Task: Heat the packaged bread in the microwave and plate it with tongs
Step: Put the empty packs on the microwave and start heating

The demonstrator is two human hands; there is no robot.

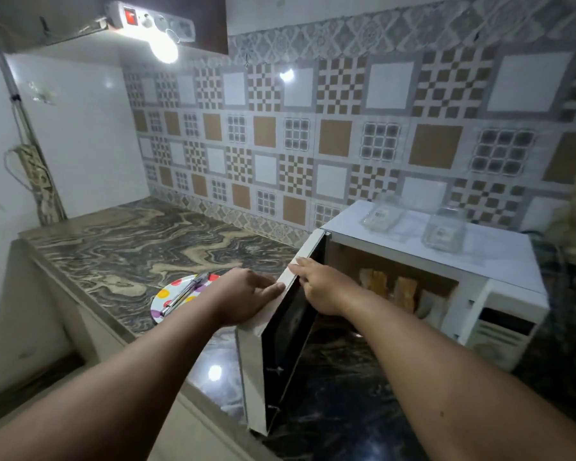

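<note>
A white microwave (446,261) stands on the counter at the right with its door (280,354) swung open toward me. Packaged bread (393,289) lies inside the lit cavity. My left hand (243,294) rests flat on the outer face of the door near its top edge. My right hand (323,284) holds the top edge of the door from the inner side. Left of the door a polka-dot plate (173,291) sits on the counter with metal tongs (183,294) lying across it.
Two clear glass containers (383,214) (444,232) stand on top of the microwave. The marbled stone counter (130,247) runs left to a white wall. A power strip (37,171) hangs on that wall. Patterned tiles back the counter.
</note>
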